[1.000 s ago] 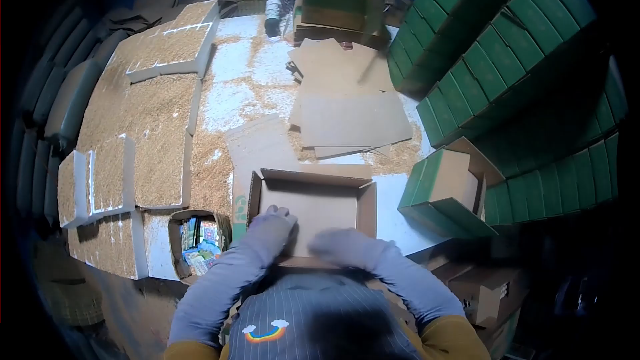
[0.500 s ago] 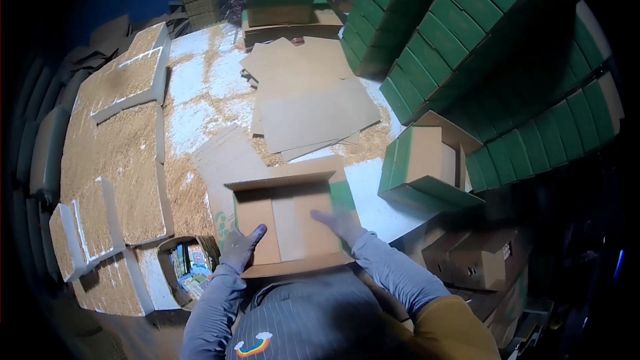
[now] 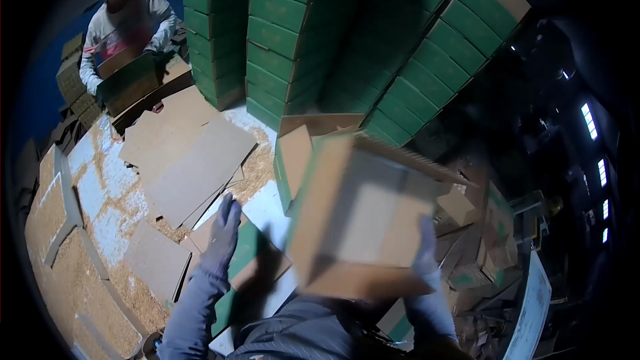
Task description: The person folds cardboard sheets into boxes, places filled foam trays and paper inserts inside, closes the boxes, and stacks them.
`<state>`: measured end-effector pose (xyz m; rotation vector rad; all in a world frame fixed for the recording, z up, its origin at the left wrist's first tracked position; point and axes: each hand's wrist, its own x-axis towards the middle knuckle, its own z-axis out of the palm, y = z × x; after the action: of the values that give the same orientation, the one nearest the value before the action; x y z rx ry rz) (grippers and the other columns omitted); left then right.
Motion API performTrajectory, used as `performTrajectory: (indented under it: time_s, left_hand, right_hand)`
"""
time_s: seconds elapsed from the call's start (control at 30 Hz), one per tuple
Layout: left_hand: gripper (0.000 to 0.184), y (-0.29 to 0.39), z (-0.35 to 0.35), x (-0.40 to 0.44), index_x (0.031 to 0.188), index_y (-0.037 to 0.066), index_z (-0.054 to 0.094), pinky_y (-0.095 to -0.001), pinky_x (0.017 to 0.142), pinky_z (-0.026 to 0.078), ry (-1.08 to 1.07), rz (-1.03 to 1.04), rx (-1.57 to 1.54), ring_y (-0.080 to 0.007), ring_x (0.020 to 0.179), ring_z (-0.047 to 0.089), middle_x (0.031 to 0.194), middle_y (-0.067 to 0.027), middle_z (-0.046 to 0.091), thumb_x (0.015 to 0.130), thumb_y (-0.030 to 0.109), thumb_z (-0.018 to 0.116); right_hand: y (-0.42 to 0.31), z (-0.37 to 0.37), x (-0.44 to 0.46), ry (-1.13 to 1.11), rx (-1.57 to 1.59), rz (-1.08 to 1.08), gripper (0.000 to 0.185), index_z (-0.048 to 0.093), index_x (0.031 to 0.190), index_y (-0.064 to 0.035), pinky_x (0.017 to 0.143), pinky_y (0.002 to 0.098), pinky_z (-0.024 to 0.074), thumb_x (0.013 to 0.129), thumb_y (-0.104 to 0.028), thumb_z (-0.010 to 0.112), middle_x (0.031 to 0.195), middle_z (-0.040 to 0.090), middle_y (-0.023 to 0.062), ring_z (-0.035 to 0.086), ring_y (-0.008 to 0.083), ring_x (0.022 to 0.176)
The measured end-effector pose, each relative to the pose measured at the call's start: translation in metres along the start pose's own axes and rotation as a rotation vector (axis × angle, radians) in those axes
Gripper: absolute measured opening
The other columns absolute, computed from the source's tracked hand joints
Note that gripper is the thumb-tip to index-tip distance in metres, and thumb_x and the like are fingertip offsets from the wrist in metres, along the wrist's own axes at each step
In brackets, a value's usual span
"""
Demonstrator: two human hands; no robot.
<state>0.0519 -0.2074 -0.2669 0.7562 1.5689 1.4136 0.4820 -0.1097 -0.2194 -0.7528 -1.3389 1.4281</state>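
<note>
An open cardboard box (image 3: 370, 210), blurred by motion, is tilted off the table at the centre right, its inside facing me. My right hand (image 3: 427, 243) in a grey glove grips its right side. My left hand (image 3: 223, 237), also gloved, is apart from the box, with its fingers stretched out and nothing in it. Under and beside it lies a flat green and brown cardboard piece (image 3: 243, 253) on the white table.
Tall stacks of green boxes (image 3: 277, 37) stand ahead. Flat cardboard sheets (image 3: 190, 160) lie left of centre, near foam blocks (image 3: 87, 287) with a brown grainy top. A co-worker (image 3: 127, 27) handles a box at the upper left. More cartons (image 3: 497, 233) are at the right.
The view has swung right. The box has gone from the table in front of me up and to the right with my right hand. My left hand has let go of it.
</note>
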Motion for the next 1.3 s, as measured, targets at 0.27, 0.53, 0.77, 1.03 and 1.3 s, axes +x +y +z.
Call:
performTrajectory:
  time_s: [0.27, 0.53, 0.77, 1.03, 1.3]
  left_hand:
    - [0.119, -0.037, 0.127, 0.146, 0.154, -0.003, 0.001, -0.0341, 0.103, 0.043, -0.249, -0.312, 0.16, -0.029, 0.125, 0.051, 0.138, -0.0256, 0.046, 0.078, 0.05, 0.076]
    - [0.067, -0.114, 0.126, 0.18, 0.139, 0.002, 0.047, -0.0291, 0.089, 0.051, -0.196, -0.177, -0.41, -0.0203, 0.099, 0.064, 0.111, -0.013, 0.067, 0.102, 0.056, 0.035]
    - [0.046, -0.129, 0.113, 0.088, 0.136, -0.003, 0.043, -0.0444, 0.116, 0.026, 0.16, 0.333, 0.567, -0.0433, 0.136, 0.034, 0.141, -0.0269, 0.042, 0.099, 0.024, 0.044]
    - [0.083, -0.181, -0.077, -0.188, 0.154, 0.012, 0.026, -0.0565, 0.118, 0.0, 0.355, -0.468, 1.254, -0.0414, 0.148, 0.01, 0.157, -0.0304, 0.015, 0.09, 0.058, 0.052]
    - [0.073, -0.185, -0.079, -0.241, 0.15, 0.022, 0.035, -0.0583, 0.112, 0.023, 0.326, -0.327, 1.137, -0.0439, 0.14, 0.028, 0.156, -0.021, 0.025, 0.09, 0.057, 0.055]
  right_hand:
    - [-0.057, -0.121, 0.127, 0.349, 0.153, 0.09, 0.054, 0.047, 0.137, -0.0063, 0.093, 0.0388, 0.0524, 0.098, -0.043, 0.053, 0.12, 0.06, 0.0111, 0.062, 0.0241, 0.107]
    - [0.072, -0.011, 0.219, -0.139, -0.295, 0.267, 0.052, 0.048, 0.138, -0.0017, 0.102, 0.0333, 0.0439, 0.103, -0.04, 0.045, 0.133, 0.054, 0.0083, 0.053, 0.0188, 0.12]
    - [0.141, -0.045, 0.241, 0.027, 0.132, 0.589, 0.047, 0.053, 0.132, -0.0034, 0.078, 0.0277, 0.0512, 0.102, -0.038, 0.049, 0.105, 0.062, 0.0049, 0.06, 0.0161, 0.09]
    - [0.262, 0.105, 0.046, -0.505, -0.311, 0.745, 0.035, 0.064, 0.114, -0.0008, 0.069, 0.0316, 0.0499, 0.094, -0.029, 0.06, 0.091, 0.065, 0.0092, 0.061, 0.0199, 0.078]
    - [0.261, 0.239, 0.036, -0.567, -0.926, 0.071, 0.033, 0.064, 0.112, -0.0014, 0.093, 0.0443, 0.0436, 0.084, -0.017, 0.07, 0.1, 0.059, 0.0156, 0.052, 0.0348, 0.106]
